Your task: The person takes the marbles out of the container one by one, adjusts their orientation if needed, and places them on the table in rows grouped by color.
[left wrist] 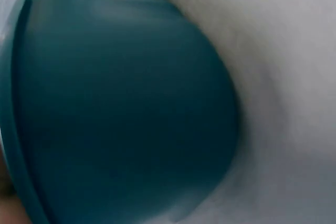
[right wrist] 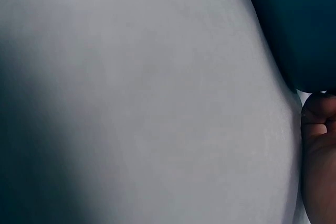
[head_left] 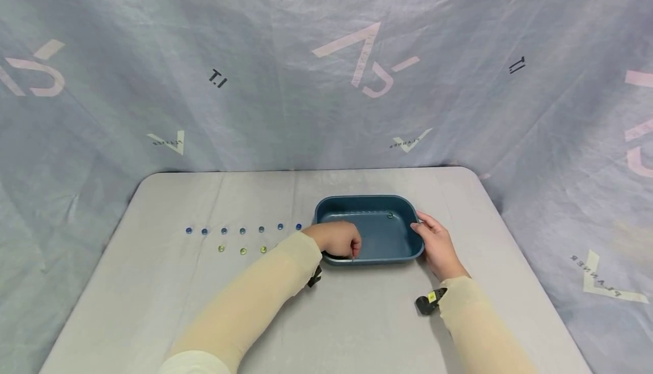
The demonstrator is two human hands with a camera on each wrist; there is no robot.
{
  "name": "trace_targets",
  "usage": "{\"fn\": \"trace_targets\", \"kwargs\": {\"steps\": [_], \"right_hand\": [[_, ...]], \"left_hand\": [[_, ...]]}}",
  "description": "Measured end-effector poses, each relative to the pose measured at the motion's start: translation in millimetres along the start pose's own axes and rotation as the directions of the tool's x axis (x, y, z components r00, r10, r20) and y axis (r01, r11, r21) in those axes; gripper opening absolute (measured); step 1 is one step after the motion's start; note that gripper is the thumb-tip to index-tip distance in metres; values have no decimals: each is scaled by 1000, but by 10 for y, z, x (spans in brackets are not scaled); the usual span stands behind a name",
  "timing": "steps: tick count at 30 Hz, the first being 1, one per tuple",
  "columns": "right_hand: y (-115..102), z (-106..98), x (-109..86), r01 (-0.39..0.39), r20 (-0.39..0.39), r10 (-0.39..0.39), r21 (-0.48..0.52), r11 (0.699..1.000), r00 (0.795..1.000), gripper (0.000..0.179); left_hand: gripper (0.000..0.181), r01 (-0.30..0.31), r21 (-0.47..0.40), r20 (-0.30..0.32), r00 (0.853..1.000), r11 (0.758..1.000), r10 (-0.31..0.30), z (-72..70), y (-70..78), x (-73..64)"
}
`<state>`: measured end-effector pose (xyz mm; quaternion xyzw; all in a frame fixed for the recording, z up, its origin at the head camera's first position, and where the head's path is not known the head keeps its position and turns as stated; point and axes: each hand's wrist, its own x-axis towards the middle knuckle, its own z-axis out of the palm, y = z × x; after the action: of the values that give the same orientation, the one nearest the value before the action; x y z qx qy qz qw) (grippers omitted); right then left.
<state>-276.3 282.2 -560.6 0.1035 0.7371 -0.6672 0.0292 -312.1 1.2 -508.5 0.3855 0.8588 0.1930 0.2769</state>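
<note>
A dark teal rectangular basin (head_left: 380, 238) stands on the table. My left hand (head_left: 339, 239) reaches over its near left part, fingers bent downward; whether they pinch anything is hidden. At the basin's right end my right hand (head_left: 437, 247) grips the rim, thumb on top and fingers outside. Inside the basin, near the back right, lies a small clear glass bead (head_left: 390, 215). The left wrist view is filled by the basin's outer wall (left wrist: 126, 98), with a sliver of hand at the lower left. In the right wrist view, curled fingers touch the basin's edge.
Left of the basin, several blue glass beads (head_left: 242, 230) form a row on the grey-white table (head_left: 367, 317). Several yellow-green beads (head_left: 243, 251) make a nearer row, its right end partly covered by the left sleeve (head_left: 255, 300). A grey printed cloth (head_left: 285, 107) hangs behind.
</note>
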Motion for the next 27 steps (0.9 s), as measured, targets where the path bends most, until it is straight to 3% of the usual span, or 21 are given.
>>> {"fn": "trace_targets", "kwargs": {"steps": [5,13,20,27], "right_hand": [[-7,-7,-8,-10,6,10,9,1000,1000,49],[-18,-1,-9,-2,-3,2,1,1000,1000,49],[-11,-4,-1,-21,2,21,0,1000,1000,48],[-19,-8,-19,-18,6,18,5,1000,1000,49]], "left_hand": [[15,-34,-158,-52,998,987,26,2,-20,11],[7,-50,-252,-168,986,966,8,-66,47,-146],[13,-94,-392,-260,966,915,-12,-33,30,-496],[10,-93,-493,-340,936,865,-93,31,-74,-980]]}}
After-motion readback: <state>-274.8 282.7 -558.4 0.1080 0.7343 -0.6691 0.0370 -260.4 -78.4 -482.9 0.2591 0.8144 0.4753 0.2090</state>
